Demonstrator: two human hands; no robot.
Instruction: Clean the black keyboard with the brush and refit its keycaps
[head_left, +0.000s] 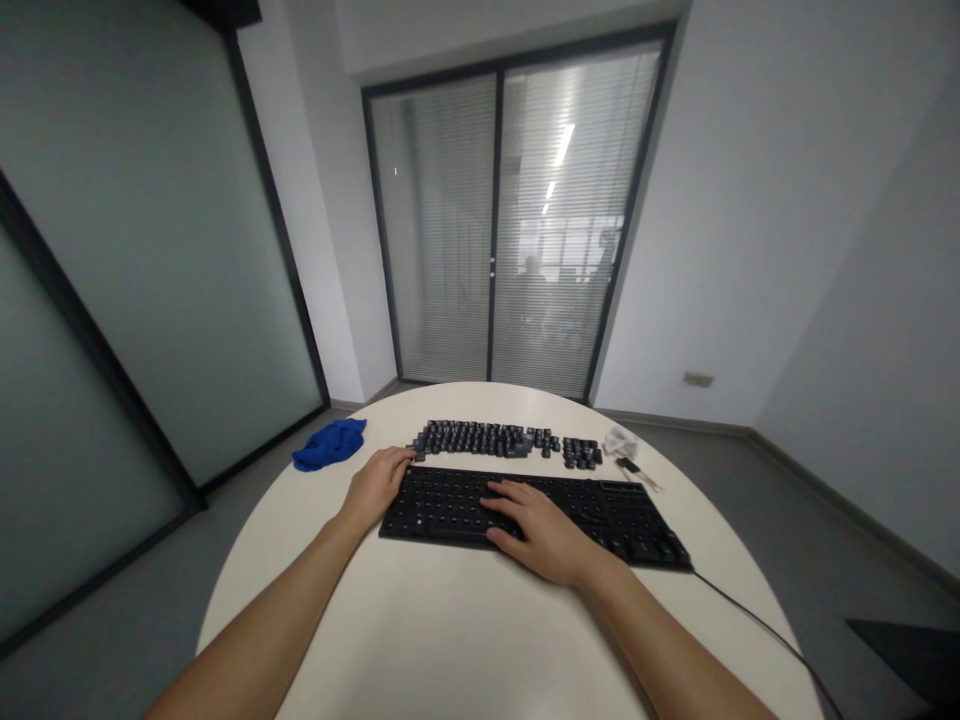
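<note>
A black keyboard (457,510) lies on the white table, with many of its keycaps off and rows of bare key sockets showing. My right hand (540,530) rests over its middle, fingers spread and fingertips on the sockets. At the keyboard's upper left corner is my left hand (377,488), its fingers bent together and the tips at the left end of the loose keycaps (476,438). What those fingertips hold, if anything, is too small to make out. The loose black keycaps lie in ordered rows behind the keyboard, with smaller groups of keycaps (581,453) to the right.
A crumpled blue cloth (330,444) lies at the table's left edge. To the right are a crumpled whitish wad (621,442) and a small tool with black and thin wire-like parts (634,469). The keyboard's cable (765,628) runs over the right side of the round table (420,640).
</note>
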